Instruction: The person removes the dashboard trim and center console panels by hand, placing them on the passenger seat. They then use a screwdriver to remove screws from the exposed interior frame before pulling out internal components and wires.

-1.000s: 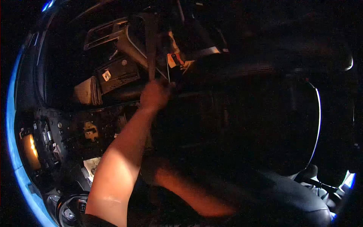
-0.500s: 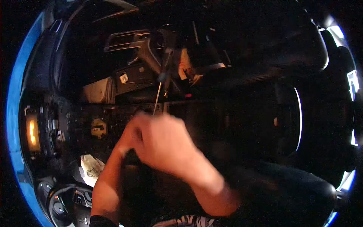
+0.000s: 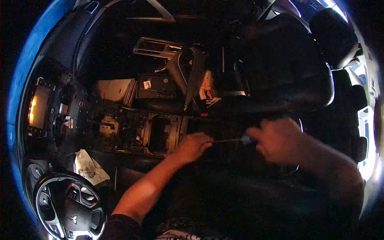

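Observation:
Above the console, a screwdriver [image 3: 228, 140] lies roughly level between my two hands. My right hand [image 3: 278, 140] is closed around its bluish handle, slightly blurred and in dim light. My left hand [image 3: 194, 147] pinches the far end of the thin metal shaft, and its fingers hide the tip. Below and to the left of my left hand is the stripped centre console [image 3: 176, 134], with an open rectangular cavity [image 3: 160, 134] in its frame.
A steering wheel [image 3: 72, 208] stands at the lower left, near a stained paper [image 3: 91, 168]. Removed trim panels [image 3: 176, 70], a slotted trim frame [image 3: 156, 47] and a dark case [image 3: 157, 87] lie on the passenger side. A lit screen [image 3: 39, 110] is at far left.
My hands were together over the console with the shaft pointing away; now they are apart, my right hand moved right onto the handle. The shaft now lies sideways. The view has shifted.

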Motion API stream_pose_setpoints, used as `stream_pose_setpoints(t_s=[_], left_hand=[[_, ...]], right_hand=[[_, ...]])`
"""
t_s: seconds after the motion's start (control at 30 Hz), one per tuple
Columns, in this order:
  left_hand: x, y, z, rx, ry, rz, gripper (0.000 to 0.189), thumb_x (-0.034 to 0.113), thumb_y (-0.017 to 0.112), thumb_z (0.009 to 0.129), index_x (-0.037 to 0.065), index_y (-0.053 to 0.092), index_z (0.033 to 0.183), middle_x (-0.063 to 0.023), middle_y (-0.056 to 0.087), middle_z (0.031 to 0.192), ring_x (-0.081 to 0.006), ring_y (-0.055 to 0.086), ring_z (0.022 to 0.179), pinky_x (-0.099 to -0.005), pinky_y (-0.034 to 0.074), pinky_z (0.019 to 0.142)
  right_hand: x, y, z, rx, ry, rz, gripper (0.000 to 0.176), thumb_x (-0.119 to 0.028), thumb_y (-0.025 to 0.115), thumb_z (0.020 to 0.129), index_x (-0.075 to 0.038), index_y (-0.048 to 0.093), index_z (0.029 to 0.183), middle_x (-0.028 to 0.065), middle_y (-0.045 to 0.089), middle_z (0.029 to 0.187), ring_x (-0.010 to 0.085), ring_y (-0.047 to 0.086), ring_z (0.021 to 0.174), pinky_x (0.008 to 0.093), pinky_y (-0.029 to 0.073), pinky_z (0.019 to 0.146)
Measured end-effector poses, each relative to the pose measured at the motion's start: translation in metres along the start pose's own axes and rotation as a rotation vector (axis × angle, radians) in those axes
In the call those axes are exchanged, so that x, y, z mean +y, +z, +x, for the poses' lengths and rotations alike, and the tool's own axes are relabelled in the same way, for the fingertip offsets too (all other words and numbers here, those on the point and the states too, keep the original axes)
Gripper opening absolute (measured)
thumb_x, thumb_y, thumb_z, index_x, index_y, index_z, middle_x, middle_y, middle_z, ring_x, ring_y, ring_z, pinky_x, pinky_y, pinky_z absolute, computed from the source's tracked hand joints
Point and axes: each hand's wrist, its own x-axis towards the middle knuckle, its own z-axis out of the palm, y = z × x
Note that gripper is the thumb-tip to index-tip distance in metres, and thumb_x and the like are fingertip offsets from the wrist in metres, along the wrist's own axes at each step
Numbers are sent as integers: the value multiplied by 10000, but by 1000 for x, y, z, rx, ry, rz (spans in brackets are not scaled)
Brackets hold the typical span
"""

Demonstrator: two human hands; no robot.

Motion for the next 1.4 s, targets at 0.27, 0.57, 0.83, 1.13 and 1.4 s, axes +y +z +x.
stream_pose_setpoints(t_s=[0.27,0.57,0.83,1.13,1.4], left_hand=[[57,68,13,190,45,-345,591,279,555,991,28,358,1488,-233,433,1476,-384,389,1391,-469,316,1154],[-26,124,84,56,-558,-465,560,226,554,976,-35,392,1444,-268,433,1468,-409,446,1341,-479,369,1112],[-127,180,114,-196,-381,-180,530,366,470,1006,10,485,1398,-258,470,1429,-431,511,1245,-524,425,1037],[-156,207,124,-149,-322,262,550,360,437,1016,44,409,1465,-218,352,1542,-413,376,1387,-532,296,1154],[-177,218,130,-236,-422,93,630,429,403,1025,83,288,1538,-210,250,1592,-402,246,1463,-542,210,1191]], right_hand=[[-2,43,45,-18,-21,17,402,-186,641,805,35,609,1140,217,700,965,345,716,896,465,591,767],[8,42,151,-239,21,-78,307,-261,659,849,-6,699,1015,181,705,935,319,701,887,442,586,767],[-11,102,175,-177,64,122,196,-153,624,880,-8,710,980,170,707,937,294,706,869,411,587,733],[-4,119,190,-141,27,182,219,-125,619,873,2,692,1037,163,705,964,292,707,862,414,589,716],[-6,121,185,-83,37,151,217,-129,602,887,26,682,1017,174,694,960,288,705,869,421,587,720]])
